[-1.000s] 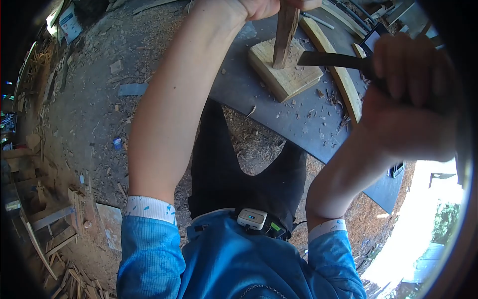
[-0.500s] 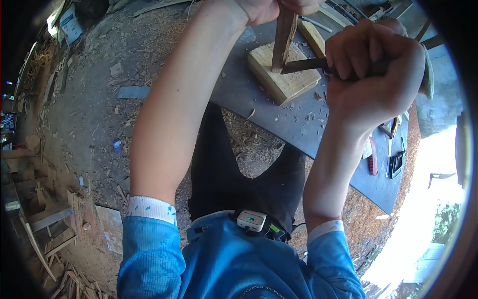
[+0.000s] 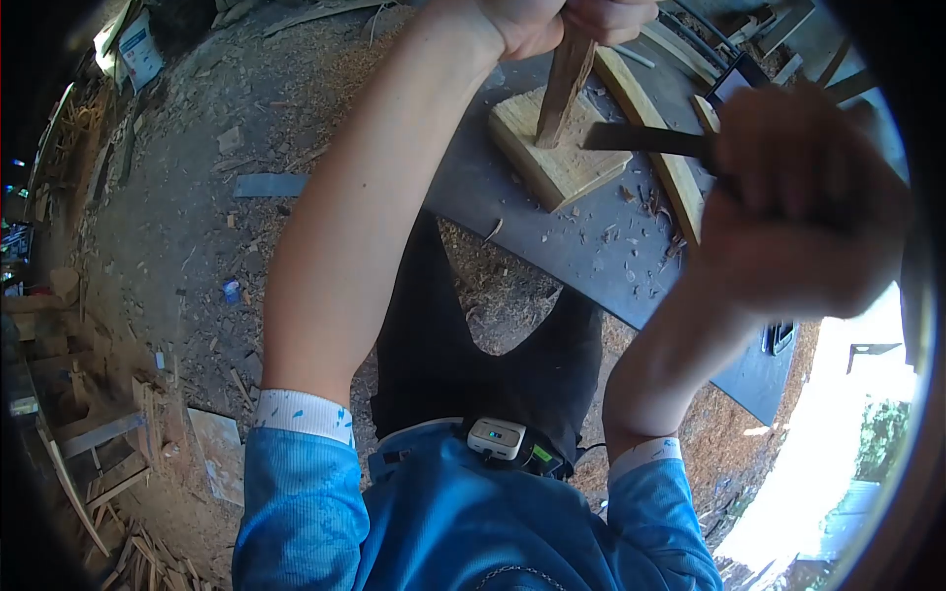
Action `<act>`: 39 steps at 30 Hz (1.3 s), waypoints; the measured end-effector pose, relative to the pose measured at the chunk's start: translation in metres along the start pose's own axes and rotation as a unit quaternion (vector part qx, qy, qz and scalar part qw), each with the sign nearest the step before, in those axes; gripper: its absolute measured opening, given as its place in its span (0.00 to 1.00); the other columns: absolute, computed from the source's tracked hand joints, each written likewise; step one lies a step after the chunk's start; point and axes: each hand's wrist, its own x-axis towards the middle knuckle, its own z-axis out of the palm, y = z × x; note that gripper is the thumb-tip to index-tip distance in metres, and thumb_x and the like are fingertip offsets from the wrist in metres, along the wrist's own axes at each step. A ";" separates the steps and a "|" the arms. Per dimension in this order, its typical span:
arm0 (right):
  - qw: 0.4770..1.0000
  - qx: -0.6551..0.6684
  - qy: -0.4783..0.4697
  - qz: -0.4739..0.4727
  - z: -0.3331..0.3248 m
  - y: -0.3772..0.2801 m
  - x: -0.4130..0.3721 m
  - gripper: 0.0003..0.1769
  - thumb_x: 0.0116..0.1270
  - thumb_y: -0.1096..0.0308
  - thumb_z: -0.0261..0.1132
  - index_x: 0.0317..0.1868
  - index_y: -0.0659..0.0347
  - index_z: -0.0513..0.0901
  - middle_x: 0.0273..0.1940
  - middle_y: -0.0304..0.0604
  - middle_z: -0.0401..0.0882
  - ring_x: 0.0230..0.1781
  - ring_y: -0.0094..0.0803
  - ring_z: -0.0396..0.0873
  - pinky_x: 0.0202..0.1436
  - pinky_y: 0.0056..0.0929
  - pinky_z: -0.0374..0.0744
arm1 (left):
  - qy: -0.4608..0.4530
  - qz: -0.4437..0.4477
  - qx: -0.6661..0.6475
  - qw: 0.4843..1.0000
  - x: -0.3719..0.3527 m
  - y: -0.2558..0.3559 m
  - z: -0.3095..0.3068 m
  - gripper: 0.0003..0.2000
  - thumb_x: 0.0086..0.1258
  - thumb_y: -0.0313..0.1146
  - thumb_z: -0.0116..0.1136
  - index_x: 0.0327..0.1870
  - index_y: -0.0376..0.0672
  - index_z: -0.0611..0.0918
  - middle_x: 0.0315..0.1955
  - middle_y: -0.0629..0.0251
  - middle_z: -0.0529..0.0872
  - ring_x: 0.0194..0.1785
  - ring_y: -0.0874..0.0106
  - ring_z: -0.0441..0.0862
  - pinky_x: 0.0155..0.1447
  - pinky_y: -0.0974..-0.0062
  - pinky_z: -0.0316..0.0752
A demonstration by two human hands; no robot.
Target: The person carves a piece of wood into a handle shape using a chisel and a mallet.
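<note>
My left hand [image 3: 562,18] grips the top of a reddish wooden stick [image 3: 564,87] that stands upright on a pale wooden block [image 3: 557,158]. My right hand [image 3: 803,202] is closed round the handle of a dark flat blade [image 3: 641,138]. The blade points left, its tip a short way right of the stick, above the block. The block lies on a grey table [image 3: 512,212] strewn with wood chips.
A curved pale wooden strip [image 3: 660,148] lies on the table right of the block. A dark small tool [image 3: 778,337] sits near the table's right end. Sawdust and wood scraps cover the ground; offcuts [image 3: 99,433] lie at lower left.
My right hand has pulled back to the right with the blade, whose tip was against the stick's lower end half a second ago. The left hand keeps its hold.
</note>
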 end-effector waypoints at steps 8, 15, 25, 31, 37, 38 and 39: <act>0.984 -0.136 0.117 0.007 0.024 0.038 -0.004 0.18 0.73 0.63 0.48 0.21 0.52 0.64 0.14 0.34 0.55 0.13 0.24 0.52 0.18 0.27 0.54 | -0.018 0.000 -0.008 1.000 -0.001 -0.003 -0.005 0.28 0.79 0.62 0.32 0.16 0.57 0.57 0.11 0.81 0.53 0.12 0.82 0.45 0.16 0.78 0.46; 0.995 -0.066 0.069 -0.015 -0.004 0.044 -0.009 0.19 0.77 0.62 0.48 0.24 0.53 0.68 0.16 0.35 0.58 0.15 0.22 0.55 0.21 0.26 0.56 | -0.009 0.002 -0.029 1.000 -0.006 0.002 -0.012 0.29 0.78 0.63 0.34 0.16 0.57 0.57 0.10 0.81 0.54 0.12 0.82 0.46 0.15 0.78 0.45; 0.997 0.081 -0.013 -0.010 -0.009 -0.013 0.009 0.21 0.76 0.64 0.50 0.19 0.47 0.63 0.17 0.27 0.56 0.16 0.17 0.53 0.25 0.26 0.58 | -0.030 -0.019 -0.076 0.996 -0.002 -0.002 -0.016 0.30 0.78 0.66 0.33 0.16 0.57 0.57 0.10 0.81 0.54 0.11 0.82 0.45 0.15 0.78 0.44; 0.984 -0.099 0.146 0.030 0.014 0.037 -0.003 0.17 0.71 0.63 0.49 0.22 0.54 0.61 0.15 0.36 0.56 0.14 0.25 0.51 0.20 0.29 0.57 | -0.021 -0.009 -0.054 0.998 -0.004 -0.002 -0.019 0.29 0.78 0.65 0.33 0.16 0.58 0.57 0.10 0.81 0.53 0.11 0.83 0.45 0.15 0.78 0.43; 0.994 0.101 0.038 -0.002 -0.015 0.005 0.010 0.17 0.69 0.65 0.52 0.20 0.51 0.63 0.14 0.33 0.54 0.14 0.22 0.52 0.20 0.29 0.51 | -0.004 -0.023 -0.095 0.995 -0.006 -0.002 -0.020 0.28 0.78 0.63 0.35 0.16 0.58 0.57 0.10 0.82 0.53 0.11 0.83 0.45 0.15 0.79 0.43; 0.988 -0.095 0.118 0.030 -0.005 0.028 0.003 0.17 0.69 0.66 0.51 0.20 0.52 0.63 0.14 0.33 0.55 0.14 0.23 0.52 0.20 0.30 0.52 | -0.013 -0.027 -0.096 0.995 -0.005 -0.002 -0.021 0.28 0.78 0.62 0.35 0.16 0.58 0.57 0.10 0.82 0.53 0.11 0.83 0.45 0.15 0.79 0.43; 0.986 -0.086 0.135 0.049 0.008 0.043 0.003 0.17 0.70 0.66 0.50 0.20 0.53 0.62 0.14 0.33 0.55 0.14 0.23 0.51 0.20 0.31 0.52 | -0.022 -0.031 -0.100 0.994 -0.004 -0.003 -0.021 0.28 0.78 0.62 0.35 0.16 0.58 0.57 0.10 0.82 0.53 0.11 0.83 0.45 0.15 0.79 0.43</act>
